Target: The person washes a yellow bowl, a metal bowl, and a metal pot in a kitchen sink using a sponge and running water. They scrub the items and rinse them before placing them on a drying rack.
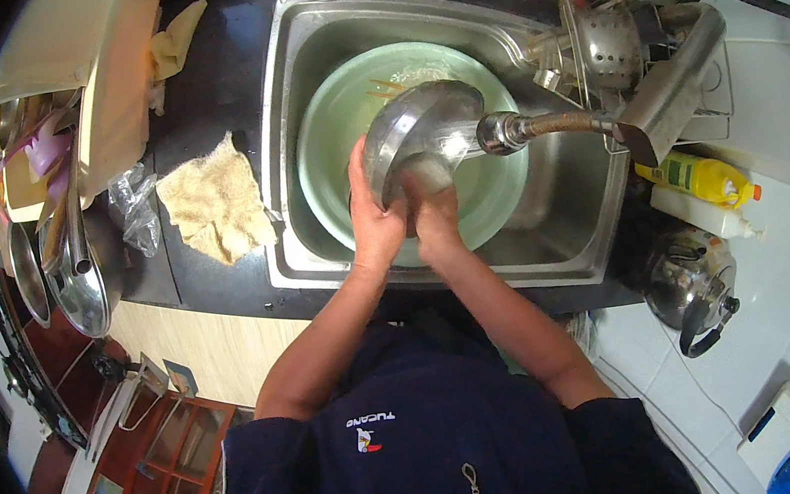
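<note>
A shiny steel bowl [426, 106] is tilted over a pale green basin [310, 148] set in the steel sink [552, 215]. My left hand [375, 214] grips the bowl's near left edge, with its thumb along the outside. Close against the bowl's near side is my right hand [435, 211]; its fingers are blurred behind a pale patch that may be water or something held. The tap head [500, 133], on a flexible metal neck, reaches over the bowl from the right. Light wooden sticks, like chopsticks [383, 87], and some foam show in the basin behind the bowl.
A beige cloth [215, 201] lies on the dark counter left of the sink, beside a clear plastic bag [135, 208]. Utensils hang from a cream container [79, 79]. At right are a utensil rack [610, 50], a yellow bottle [704, 181] and a kettle [690, 276].
</note>
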Action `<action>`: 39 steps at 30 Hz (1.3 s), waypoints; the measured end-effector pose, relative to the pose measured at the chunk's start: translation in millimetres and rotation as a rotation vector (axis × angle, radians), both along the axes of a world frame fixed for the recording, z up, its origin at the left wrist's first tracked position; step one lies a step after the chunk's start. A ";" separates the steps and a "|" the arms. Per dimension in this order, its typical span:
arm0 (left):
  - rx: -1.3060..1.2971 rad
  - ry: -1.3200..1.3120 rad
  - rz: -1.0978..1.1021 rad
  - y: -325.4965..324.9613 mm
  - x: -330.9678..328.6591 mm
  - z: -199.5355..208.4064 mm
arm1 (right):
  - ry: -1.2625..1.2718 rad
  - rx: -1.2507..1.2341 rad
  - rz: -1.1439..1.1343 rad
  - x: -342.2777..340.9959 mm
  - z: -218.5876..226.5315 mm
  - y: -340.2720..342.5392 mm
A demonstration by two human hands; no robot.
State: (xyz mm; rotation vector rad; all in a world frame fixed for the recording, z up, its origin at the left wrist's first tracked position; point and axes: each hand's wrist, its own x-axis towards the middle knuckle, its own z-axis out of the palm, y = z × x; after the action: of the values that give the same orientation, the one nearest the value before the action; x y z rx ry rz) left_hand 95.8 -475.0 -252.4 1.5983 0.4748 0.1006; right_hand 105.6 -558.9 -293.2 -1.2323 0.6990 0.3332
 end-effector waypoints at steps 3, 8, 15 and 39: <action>-0.002 0.050 -0.103 18.8 7.3 13.4 | -0.249 -0.253 0.132 23.3 -40.1 -26.0; -0.116 0.121 -0.058 16.7 24.7 23.5 | -0.182 -0.295 0.051 53.1 -15.9 -30.3; -0.009 0.100 -0.143 23.2 36.4 11.3 | -0.413 -0.511 0.203 51.2 -48.1 -42.0; -0.089 0.238 -0.069 23.2 35.2 -1.0 | -0.455 -0.483 0.367 69.3 -50.2 -66.7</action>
State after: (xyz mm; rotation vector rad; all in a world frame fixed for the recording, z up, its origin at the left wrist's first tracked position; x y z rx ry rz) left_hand 131.0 -451.8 -253.4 1.5442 0.5988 -0.1629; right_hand 175.0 -625.5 -343.4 -1.8287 0.1531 0.1729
